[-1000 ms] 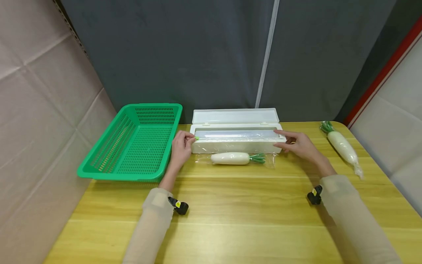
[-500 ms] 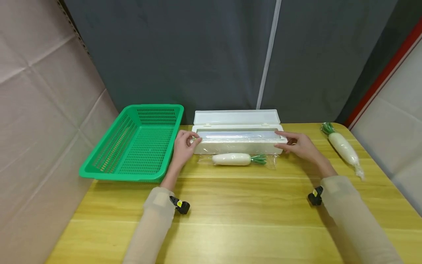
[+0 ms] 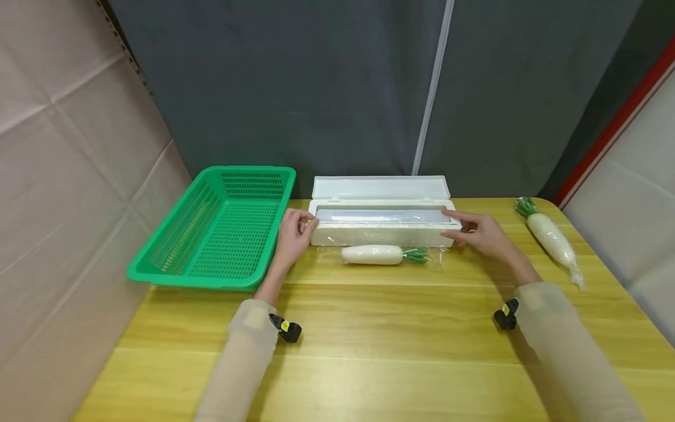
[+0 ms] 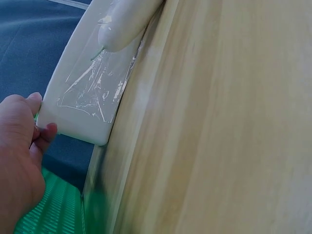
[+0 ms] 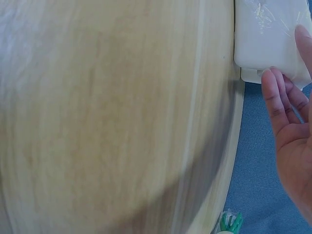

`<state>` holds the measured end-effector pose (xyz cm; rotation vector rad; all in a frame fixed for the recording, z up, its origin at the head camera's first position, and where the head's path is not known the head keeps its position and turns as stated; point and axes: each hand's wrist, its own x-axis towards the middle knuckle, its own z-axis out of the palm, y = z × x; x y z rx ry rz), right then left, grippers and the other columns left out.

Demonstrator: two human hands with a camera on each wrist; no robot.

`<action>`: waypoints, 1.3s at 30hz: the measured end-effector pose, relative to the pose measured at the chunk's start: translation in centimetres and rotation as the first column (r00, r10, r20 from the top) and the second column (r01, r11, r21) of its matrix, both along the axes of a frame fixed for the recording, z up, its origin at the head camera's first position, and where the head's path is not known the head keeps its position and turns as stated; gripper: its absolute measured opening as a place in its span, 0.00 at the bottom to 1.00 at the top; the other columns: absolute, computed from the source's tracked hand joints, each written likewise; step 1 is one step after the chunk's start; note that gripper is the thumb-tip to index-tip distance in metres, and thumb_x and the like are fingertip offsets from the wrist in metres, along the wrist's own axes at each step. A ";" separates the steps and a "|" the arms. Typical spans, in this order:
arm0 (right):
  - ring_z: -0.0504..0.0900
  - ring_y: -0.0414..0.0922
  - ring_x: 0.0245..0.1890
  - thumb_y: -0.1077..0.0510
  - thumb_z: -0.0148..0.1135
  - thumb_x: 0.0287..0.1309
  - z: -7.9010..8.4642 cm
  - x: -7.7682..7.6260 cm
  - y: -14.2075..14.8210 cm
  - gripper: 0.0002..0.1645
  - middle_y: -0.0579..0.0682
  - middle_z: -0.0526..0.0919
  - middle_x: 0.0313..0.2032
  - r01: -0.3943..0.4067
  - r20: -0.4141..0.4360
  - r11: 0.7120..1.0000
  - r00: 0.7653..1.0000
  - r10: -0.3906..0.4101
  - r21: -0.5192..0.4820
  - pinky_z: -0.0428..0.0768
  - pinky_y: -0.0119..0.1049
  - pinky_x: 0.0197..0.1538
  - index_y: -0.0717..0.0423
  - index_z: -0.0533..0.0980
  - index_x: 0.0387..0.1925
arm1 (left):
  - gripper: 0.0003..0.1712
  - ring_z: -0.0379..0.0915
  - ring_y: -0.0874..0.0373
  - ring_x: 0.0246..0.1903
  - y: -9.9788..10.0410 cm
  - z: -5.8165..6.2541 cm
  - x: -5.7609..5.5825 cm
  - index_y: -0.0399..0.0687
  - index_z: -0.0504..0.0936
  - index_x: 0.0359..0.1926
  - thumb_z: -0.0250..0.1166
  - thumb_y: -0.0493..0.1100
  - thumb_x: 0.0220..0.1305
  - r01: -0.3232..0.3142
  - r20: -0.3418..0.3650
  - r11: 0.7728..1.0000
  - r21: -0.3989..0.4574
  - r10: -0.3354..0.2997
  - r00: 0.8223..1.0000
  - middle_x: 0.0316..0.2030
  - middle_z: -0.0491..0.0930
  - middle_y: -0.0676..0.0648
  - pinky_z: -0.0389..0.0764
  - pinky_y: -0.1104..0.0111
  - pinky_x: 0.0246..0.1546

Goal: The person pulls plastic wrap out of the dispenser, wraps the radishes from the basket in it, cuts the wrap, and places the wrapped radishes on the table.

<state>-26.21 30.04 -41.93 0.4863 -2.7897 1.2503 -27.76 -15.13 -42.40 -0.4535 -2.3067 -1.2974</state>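
Note:
A white cling film dispenser (image 3: 377,235) lies at the back of the table with its lid (image 3: 381,187) raised and a film roll (image 3: 382,215) inside. At its left end my left hand (image 3: 292,235) pinches a small green slide cutter (image 3: 309,221), mostly hidden by the fingers. My right hand (image 3: 482,233) grips the right end, thumb on the front wall and index finger at the top. Film hangs down the front. On that film, just before the box, lies a white radish (image 3: 371,254) with green leaf stubs, also seen in the left wrist view.
A green plastic basket (image 3: 211,282) stands left of the dispenser, close to my left forearm. At the right table edge lies another radish (image 3: 551,237) wrapped in film. A dark curtain (image 3: 295,94) hangs behind the table (image 3: 369,334).
My left thumb and finger have closed over the green slide cutter, which showed more clearly a second ago. The right hand keeps its place on the dispenser. The whole view has shifted slightly.

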 end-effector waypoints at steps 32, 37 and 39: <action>0.75 0.57 0.44 0.49 0.67 0.66 1.9 1.5 -1.2 0.39 0.68 0.70 0.52 0.006 -0.006 0.987 1.000 -0.005 0.162 0.74 0.41 0.42 0.53 0.65 0.74 | 0.07 0.66 0.52 0.25 0.0 -0.4 0.0 0.36 0.83 0.42 0.69 0.36 0.66 0.029 -0.116 0.998 -0.058 -0.036 0.993 0.40 0.70 0.35 0.69 0.60 0.38; 0.72 0.55 0.43 0.54 0.68 0.66 1.7 1.8 -1.3 0.31 0.68 0.69 0.56 0.019 -0.111 0.994 0.994 -0.007 0.105 0.71 0.36 0.40 0.58 0.73 0.67 | 0.07 0.67 0.52 0.24 -0.1 -0.3 0.0 0.38 0.83 0.42 0.70 0.36 0.65 0.031 -0.131 0.996 -0.087 -0.043 0.990 0.43 0.69 0.35 0.70 0.59 0.39; 0.70 0.52 0.42 0.56 0.69 0.65 1.6 2.0 -1.5 0.25 0.66 0.70 0.55 0.034 -0.153 0.997 0.988 -0.022 0.075 0.69 0.34 0.38 0.59 0.79 0.61 | 0.08 0.68 0.52 0.23 -0.1 -0.2 0.0 0.38 0.84 0.42 0.70 0.37 0.65 0.035 -0.119 0.995 -0.096 -0.047 0.992 0.44 0.69 0.36 0.71 0.59 0.38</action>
